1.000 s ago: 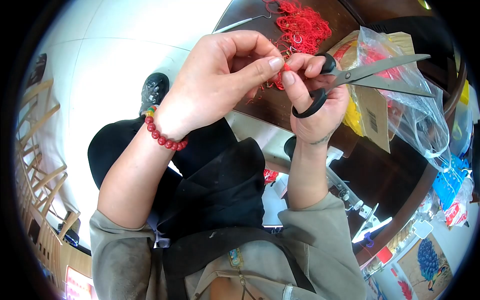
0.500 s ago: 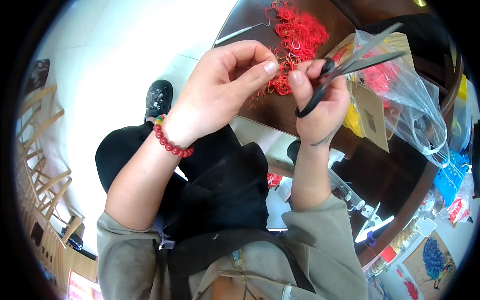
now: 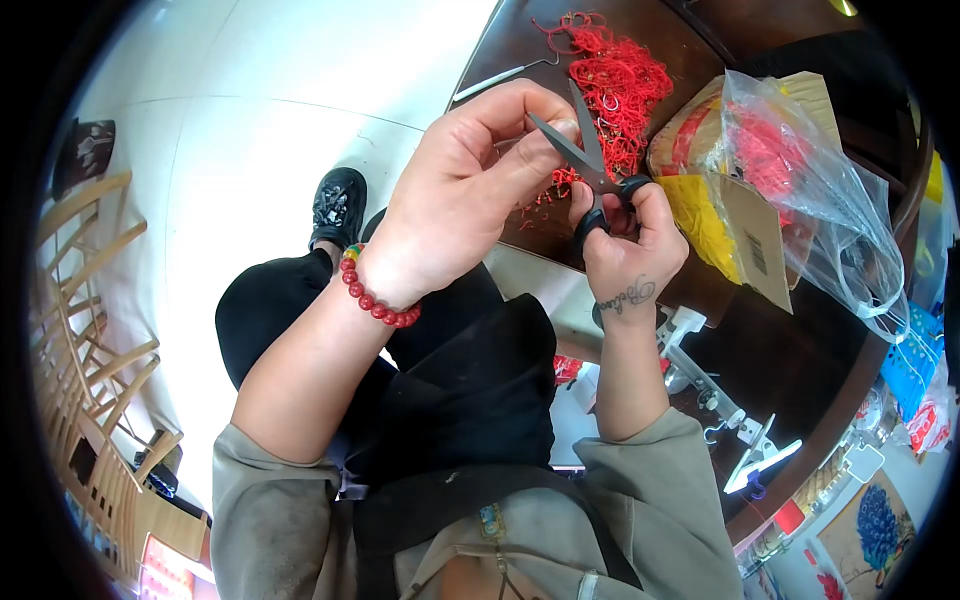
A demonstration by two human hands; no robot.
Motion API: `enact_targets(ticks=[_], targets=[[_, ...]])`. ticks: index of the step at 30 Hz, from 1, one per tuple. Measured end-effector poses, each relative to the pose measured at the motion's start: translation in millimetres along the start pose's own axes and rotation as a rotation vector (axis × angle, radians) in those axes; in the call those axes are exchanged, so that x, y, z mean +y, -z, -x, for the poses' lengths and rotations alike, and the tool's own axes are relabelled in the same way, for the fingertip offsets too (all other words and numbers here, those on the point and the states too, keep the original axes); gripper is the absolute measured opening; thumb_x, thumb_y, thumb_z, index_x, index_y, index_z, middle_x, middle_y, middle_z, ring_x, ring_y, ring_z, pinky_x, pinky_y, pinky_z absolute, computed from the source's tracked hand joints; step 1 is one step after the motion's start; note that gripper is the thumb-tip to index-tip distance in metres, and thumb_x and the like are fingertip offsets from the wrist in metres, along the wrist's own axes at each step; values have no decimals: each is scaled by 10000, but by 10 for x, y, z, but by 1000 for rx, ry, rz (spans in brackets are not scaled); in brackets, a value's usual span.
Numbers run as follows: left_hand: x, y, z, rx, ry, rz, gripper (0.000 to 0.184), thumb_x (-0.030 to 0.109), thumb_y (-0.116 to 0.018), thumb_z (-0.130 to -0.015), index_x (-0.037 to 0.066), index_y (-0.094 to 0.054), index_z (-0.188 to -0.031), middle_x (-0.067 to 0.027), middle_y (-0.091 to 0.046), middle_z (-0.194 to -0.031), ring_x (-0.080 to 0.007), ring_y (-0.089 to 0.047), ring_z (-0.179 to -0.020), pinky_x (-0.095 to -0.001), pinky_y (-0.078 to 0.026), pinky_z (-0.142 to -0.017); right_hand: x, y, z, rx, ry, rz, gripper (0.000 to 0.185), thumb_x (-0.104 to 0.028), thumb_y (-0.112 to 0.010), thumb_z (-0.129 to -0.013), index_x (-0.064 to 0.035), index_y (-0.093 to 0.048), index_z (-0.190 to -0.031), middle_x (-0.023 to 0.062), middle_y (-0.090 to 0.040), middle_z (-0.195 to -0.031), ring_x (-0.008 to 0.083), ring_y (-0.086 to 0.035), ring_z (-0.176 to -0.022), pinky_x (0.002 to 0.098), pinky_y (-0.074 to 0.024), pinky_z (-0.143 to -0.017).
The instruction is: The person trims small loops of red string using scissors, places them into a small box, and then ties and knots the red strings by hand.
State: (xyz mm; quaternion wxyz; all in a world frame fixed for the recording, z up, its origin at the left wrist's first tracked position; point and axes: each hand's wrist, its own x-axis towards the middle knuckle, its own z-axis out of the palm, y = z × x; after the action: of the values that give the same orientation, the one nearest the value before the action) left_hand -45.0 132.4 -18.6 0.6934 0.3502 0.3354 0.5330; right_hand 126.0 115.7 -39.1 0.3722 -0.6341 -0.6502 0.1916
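My left hand (image 3: 480, 190) is pinched at thumb and forefinger, with a bead bracelet (image 3: 368, 302) on its wrist; what it holds is hidden. In my right hand (image 3: 635, 240) are black-handled scissors (image 3: 600, 180), my fingers in the loops. Their blades are apart and point up and left, close by my left fingertips. Behind them a tangled heap of red cords (image 3: 625, 85) lies on the dark table (image 3: 510, 45), and small red scraps lie nearer the table's edge. A hooked tool with a pale handle (image 3: 490, 82) rests left of the heap.
An opened cardboard box (image 3: 765, 255) and a clear plastic bag (image 3: 850, 215) with red material stand on the table's right. A white metal device (image 3: 705, 390) is at the lower right. Wooden chairs (image 3: 90, 370) stand far left. My shoe (image 3: 338, 207) is on the pale floor.
My right hand has swung the scissors round from pointing right to pointing up and left, toward my left fingers. My hands, together one second ago, came apart; the left stays pinched. The view has shifted slightly.
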Motion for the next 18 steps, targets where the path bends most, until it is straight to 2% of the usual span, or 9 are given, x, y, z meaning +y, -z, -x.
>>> enact_targets(ticks=[3, 6, 9, 12, 18], targets=[[12, -2, 0, -15, -25, -13, 75, 108, -513, -965, 38, -517, -990, 30, -494, -798, -35, -383, -648, -183, -314, -580, -16, -15, -14, 25, 32, 4, 226, -80, -792, -734, -25, -574, -758, -36, -552, -618, -2, -461, -534, 151, -382, -508], [17, 0, 9, -30, -46, 4, 85, 87, -513, -962, 32, -522, -1025, 18, -509, -830, -41, -399, -673, -185, -326, -595, -18, -14, -16, 15, 0, -14, 221, -82, -791, -741, -28, -577, -751, -48, -543, -619, -5, -461, -538, 148, -374, -505], [8, 20, 6, -60, -68, -18, 109, 82, -516, -960, 31, -524, -1056, 11, -517, -847, -45, -410, -687, -188, -337, -605, 18, 14, -12, -24, -67, -19, 271, -32, -808, -633, -9, -584, -783, 39, -619, -644, 77, -587, -571, 217, -473, -536], [2, 79, 0, -111, -57, 24, 146, 121, -548, -960, 19, -573, -1060, 22, -558, -946, -30, -513, -877, -194, -429, -799, 8, 20, -25, -24, -56, -20, 272, -42, -813, -634, -13, -585, -780, 34, -618, -635, 75, -582, -562, 219, -469, -530], [8, 60, -1, -108, -91, -12, 143, 122, -541, -964, 15, -574, -1051, 17, -554, -944, -34, -521, -870, -198, -439, -781, -38, 50, -58, -40, -53, -18, 259, -63, -814, -643, -19, -592, -770, 33, -621, -637, 75, -583, -567, 221, -464, -530]])
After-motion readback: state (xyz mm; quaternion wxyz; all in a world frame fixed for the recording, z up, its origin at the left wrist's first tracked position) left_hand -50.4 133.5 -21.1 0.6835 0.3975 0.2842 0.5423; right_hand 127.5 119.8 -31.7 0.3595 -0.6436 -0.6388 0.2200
